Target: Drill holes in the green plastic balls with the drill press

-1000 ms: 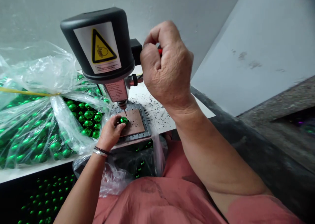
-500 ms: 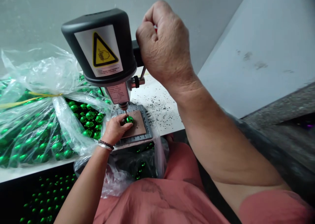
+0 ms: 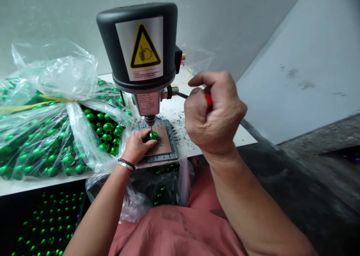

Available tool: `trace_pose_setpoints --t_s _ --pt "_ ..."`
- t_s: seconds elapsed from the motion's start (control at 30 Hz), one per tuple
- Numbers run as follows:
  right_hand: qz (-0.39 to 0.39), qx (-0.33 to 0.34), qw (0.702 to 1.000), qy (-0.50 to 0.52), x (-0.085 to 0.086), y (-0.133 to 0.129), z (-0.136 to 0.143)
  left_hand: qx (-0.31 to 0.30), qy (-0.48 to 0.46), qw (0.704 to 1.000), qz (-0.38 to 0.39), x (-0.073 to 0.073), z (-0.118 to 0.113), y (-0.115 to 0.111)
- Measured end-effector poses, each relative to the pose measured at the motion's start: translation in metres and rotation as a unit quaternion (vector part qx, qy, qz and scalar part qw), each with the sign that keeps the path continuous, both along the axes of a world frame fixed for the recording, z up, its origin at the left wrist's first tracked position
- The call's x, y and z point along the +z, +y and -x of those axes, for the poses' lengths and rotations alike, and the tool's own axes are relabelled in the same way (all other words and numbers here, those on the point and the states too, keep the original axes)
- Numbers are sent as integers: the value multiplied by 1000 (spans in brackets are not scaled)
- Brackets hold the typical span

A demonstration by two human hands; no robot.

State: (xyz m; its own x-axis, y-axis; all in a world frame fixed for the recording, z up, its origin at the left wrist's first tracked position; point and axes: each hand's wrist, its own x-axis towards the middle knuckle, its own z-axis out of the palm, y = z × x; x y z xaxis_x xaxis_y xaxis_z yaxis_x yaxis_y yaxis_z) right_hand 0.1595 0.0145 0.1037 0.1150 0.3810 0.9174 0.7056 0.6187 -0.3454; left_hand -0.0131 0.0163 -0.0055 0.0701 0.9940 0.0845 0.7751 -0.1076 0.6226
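Observation:
My left hand (image 3: 137, 145) pinches a shiny green ball (image 3: 153, 136) against a brown board (image 3: 163, 141) on the grey base of a small drill press (image 3: 137, 45). The thin drill bit (image 3: 152, 128) comes down to the top of the ball; whether it has gone in I cannot tell. My right hand (image 3: 215, 113) is wrapped around the red grip (image 3: 208, 103) of the press's lever (image 3: 181, 95), to the right of the black motor housing. A warning label with a yellow triangle covers the housing's front.
A tied clear plastic bag (image 3: 53, 124) full of green balls lies on the white table left of the press. Dark shavings are scattered around the base (image 3: 173, 147). Below the table edge are an open plastic bag (image 3: 137, 199) and more green balls (image 3: 50, 218).
My right hand has pulled the lever down from beside the motor housing. My left hand still holds the green ball under the bit. The view has shifted slightly.

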Motion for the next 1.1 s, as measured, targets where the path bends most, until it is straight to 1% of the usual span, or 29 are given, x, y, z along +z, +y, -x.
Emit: trace_pose_setpoints --t_s 0.07,0.23,0.43,0.67,0.83,1.03,1.1 --pt "-12 -4 1000 3 -7 0 0 2 -4 1000 -8 0 0 0" --pt "-38 -16 999 2 -16 1 1 -4 -17 1000 -20 0 0 -2" --pt "-37 -40 998 9 -28 1 4 -13 -31 999 -30 -1 2 -1" --pt "-81 -69 994 -3 -36 2 7 -7 -34 999 -19 -1 1 -2" --pt "-69 -62 996 3 -42 3 7 -1 -36 999 -16 2 0 -3" --pt "-52 -45 998 -14 -62 1 6 4 -50 999 -15 2 1 -4" --pt "-51 -49 997 1 -58 1 6 3 -52 999 -16 1 1 -4"
